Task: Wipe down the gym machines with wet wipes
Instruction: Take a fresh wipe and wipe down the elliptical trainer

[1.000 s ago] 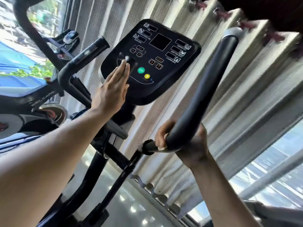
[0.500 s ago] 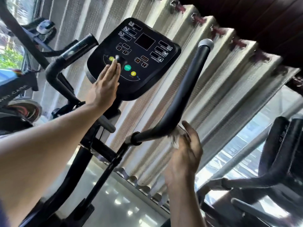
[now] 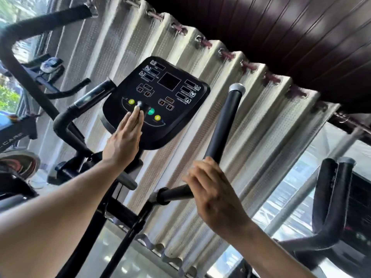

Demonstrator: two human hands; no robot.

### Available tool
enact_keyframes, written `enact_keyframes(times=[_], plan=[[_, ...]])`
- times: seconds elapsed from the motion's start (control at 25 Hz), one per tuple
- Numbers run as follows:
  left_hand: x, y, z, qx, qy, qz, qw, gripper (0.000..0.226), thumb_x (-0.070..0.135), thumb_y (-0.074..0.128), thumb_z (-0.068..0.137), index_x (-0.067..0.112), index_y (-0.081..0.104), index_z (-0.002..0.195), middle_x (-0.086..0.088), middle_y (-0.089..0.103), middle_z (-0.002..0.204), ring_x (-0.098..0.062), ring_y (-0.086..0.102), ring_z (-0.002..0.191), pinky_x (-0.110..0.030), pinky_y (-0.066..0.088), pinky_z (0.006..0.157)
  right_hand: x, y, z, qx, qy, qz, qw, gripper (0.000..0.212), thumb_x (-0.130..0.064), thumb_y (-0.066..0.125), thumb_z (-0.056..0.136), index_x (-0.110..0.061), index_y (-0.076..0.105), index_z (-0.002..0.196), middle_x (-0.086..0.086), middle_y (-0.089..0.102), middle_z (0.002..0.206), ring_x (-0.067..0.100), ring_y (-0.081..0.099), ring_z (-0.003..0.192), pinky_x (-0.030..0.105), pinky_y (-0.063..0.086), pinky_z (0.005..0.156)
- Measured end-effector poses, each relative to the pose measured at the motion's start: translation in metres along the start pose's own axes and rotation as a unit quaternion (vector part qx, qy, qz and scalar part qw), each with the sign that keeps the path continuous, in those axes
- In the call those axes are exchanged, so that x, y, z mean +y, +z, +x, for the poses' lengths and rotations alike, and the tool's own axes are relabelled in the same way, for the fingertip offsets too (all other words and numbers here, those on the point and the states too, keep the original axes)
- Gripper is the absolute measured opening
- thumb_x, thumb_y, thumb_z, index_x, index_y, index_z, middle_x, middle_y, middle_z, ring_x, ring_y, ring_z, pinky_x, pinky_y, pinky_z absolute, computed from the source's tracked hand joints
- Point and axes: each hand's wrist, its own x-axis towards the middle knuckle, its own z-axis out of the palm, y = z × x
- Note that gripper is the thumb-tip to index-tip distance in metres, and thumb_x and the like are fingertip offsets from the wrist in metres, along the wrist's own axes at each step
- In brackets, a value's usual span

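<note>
The gym machine's black console (image 3: 172,109) with green and yellow buttons faces me at centre. My left hand (image 3: 124,141) lies flat on its lower left part, fingers straight and together, fingertips at the small knob (image 3: 140,105). The black right handlebar (image 3: 222,125) rises to a silver cap. My right hand (image 3: 212,189) curls around the bend of this bar, back of the hand toward me. No wet wipe shows in either hand; the right palm is hidden.
The left handlebar (image 3: 66,125) curves up beside the console. A cream curtain (image 3: 251,137) hangs right behind the machine. Another black machine (image 3: 333,197) stands at the right, and an exercise bike (image 3: 18,135) by the window at the left.
My right hand let go of the bar's bend, opened with a white wipe showing, then closed around the bend again. The view swung. My left hand stays on the console.
</note>
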Motion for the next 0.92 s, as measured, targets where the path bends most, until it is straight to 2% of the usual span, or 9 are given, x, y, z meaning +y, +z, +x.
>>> enact_keyframes(times=[0.08, 0.2, 0.36, 0.48, 0.56, 0.72, 0.84, 0.92], plan=[[-0.002, 0.002, 0.001, 0.007, 0.009, 0.0, 1.0, 0.069, 0.008, 0.053, 0.104, 0.016, 0.02, 0.164, 0.003, 0.013, 0.173, -0.03, 0.031, 0.153, -0.053, 0.057, 0.098, -0.004, -0.001, -0.011, 0.001, -0.041, -0.012, 0.999, 0.037, -0.004, 0.033, 0.106, -0.004, 0.066, 0.123, 0.012, 0.064, 0.12, 0.032, 0.055, 0.129, 0.046, 0.031, 0.122], [-0.001, 0.004, 0.001, 0.005, 0.013, -0.002, 1.0, 0.07, 0.006, 0.054, 0.103, 0.016, 0.021, 0.164, 0.003, 0.014, 0.173, -0.03, 0.031, 0.153, -0.053, 0.056, 0.101, 0.0, 0.004, -0.016, -0.013, -0.1, -0.053, 0.993, 0.041, -0.017, 0.035, 0.103, -0.005, 0.063, 0.13, 0.012, 0.064, 0.126, 0.031, 0.053, 0.134, 0.046, 0.03, 0.123], [-0.003, 0.005, 0.002, 0.007, 0.015, -0.001, 1.0, 0.072, 0.004, 0.054, 0.102, 0.016, 0.019, 0.164, 0.002, 0.013, 0.173, -0.03, 0.03, 0.153, -0.053, 0.056, 0.101, 0.037, 0.009, 0.002, 0.012, -0.196, -0.078, 0.977, 0.047, -0.047, 0.039, 0.107, -0.011, 0.07, 0.114, 0.007, 0.067, 0.113, 0.029, 0.062, 0.119, 0.048, 0.032, 0.122], [-0.004, 0.005, 0.002, 0.011, 0.019, 0.006, 1.0, 0.071, 0.005, 0.055, 0.102, 0.013, 0.02, 0.164, 0.0, 0.015, 0.172, -0.031, 0.031, 0.153, -0.052, 0.056, 0.101, 0.057, 0.01, 0.02, 0.042, -0.235, -0.068, 0.969, 0.049, -0.052, 0.039, 0.106, -0.014, 0.071, 0.105, 0.003, 0.068, 0.104, 0.027, 0.065, 0.107, 0.049, 0.034, 0.119], [-0.004, 0.007, 0.001, 0.011, 0.019, 0.008, 1.0, 0.072, 0.005, 0.057, 0.102, 0.012, 0.021, 0.164, -0.001, 0.017, 0.172, -0.031, 0.032, 0.152, -0.051, 0.057, 0.098, 0.066, 0.011, 0.028, 0.046, -0.238, -0.061, 0.968, 0.049, -0.053, 0.037, 0.105, -0.017, 0.069, 0.1, 0.002, 0.068, 0.101, 0.027, 0.064, 0.107, 0.049, 0.033, 0.117], [-0.004, 0.006, 0.0, 0.006, 0.021, 0.01, 1.0, 0.071, 0.006, 0.057, 0.102, 0.011, 0.022, 0.163, -0.003, 0.018, 0.172, -0.031, 0.033, 0.152, -0.053, 0.059, 0.095, 0.094, 0.005, 0.053, 0.015, -0.194, -0.013, 0.981, 0.06, -0.054, 0.023, 0.106, -0.017, 0.069, 0.094, 0.002, 0.068, 0.099, 0.029, 0.06, 0.115, 0.051, 0.032, 0.117], [-0.002, 0.003, 0.001, -0.009, 0.011, 0.011, 1.0, 0.072, 0.007, 0.056, 0.102, 0.012, 0.019, 0.164, -0.002, 0.016, 0.172, -0.031, 0.031, 0.153, -0.054, 0.059, 0.094, 0.106, 0.002, 0.068, -0.005, -0.046, 0.088, 0.995, 0.067, -0.053, 0.017, 0.106, -0.016, 0.069, 0.085, 0.0, 0.067, 0.092, 0.025, 0.058, 0.122, 0.052, 0.027, 0.119], [-0.004, 0.002, 0.003, -0.026, 0.012, 0.013, 1.0, 0.076, 0.007, 0.055, 0.102, 0.013, 0.012, 0.165, -0.002, 0.009, 0.173, -0.03, 0.024, 0.156, -0.052, 0.054, 0.103, 0.088, 0.006, 0.056, 0.023, 0.029, 0.128, 0.991, 0.056, -0.048, 0.029, 0.103, -0.014, 0.068, 0.082, 0.001, 0.066, 0.089, 0.024, 0.055, 0.127, 0.053, 0.023, 0.122]])
